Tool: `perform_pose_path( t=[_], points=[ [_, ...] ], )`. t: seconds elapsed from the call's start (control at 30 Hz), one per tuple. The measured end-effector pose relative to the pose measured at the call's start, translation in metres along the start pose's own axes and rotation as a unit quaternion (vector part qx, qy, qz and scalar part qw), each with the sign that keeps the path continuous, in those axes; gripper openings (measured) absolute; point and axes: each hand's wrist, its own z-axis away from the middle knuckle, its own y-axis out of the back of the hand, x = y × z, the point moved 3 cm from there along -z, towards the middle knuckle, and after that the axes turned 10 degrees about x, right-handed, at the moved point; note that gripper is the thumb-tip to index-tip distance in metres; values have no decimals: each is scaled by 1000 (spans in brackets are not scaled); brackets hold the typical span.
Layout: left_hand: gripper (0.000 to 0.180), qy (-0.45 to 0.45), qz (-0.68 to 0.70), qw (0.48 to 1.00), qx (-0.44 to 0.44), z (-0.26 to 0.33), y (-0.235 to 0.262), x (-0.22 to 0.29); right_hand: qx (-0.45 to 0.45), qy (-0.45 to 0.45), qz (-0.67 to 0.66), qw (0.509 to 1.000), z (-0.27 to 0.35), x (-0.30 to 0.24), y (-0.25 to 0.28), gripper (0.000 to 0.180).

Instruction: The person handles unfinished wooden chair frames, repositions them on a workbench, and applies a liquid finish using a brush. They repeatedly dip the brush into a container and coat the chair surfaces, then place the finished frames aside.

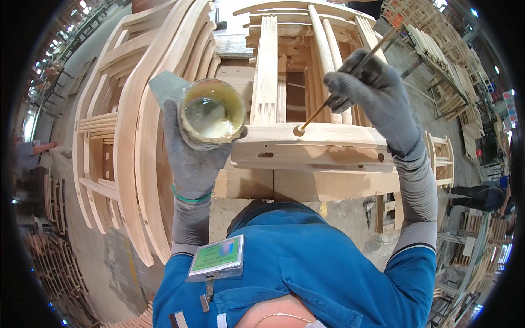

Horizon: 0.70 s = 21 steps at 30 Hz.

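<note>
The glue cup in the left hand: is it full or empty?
Partly full: the cup in the left hand shows pale liquid pooled at its bottom, well below the rim.

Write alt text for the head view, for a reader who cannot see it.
A gloved right hand pokes a thin stick into a round hole in a wooden chair frame, while the gloved left hand holds a small cup of pale glue. Curved wooden chair parts are stacked to the left.

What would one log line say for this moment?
left hand: holds round glue-filled jar | right hand: holds thin wooden stick, tip in hole of pale wooden chair rail | stacked chair frames left
</note>
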Motion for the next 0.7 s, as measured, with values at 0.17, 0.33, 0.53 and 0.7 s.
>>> perform_pose_path(
  t=[0.17,0.33,0.53,0.7],
  points=[
    [49,-1,37,999,-38,8,8,7,-46,42,92,994,3,2,-12,20],
    [54,-48,3,999,8,12,14,12,-81,179,236,952,3,-9,-33,18],
    [78,-188,-158,967,70,17,13,11,-84,206,254,941,2,-11,-37,20],
    [79,-372,-380,846,29,21,14,10,-101,167,281,940,2,-16,-34,20]
  ],
)
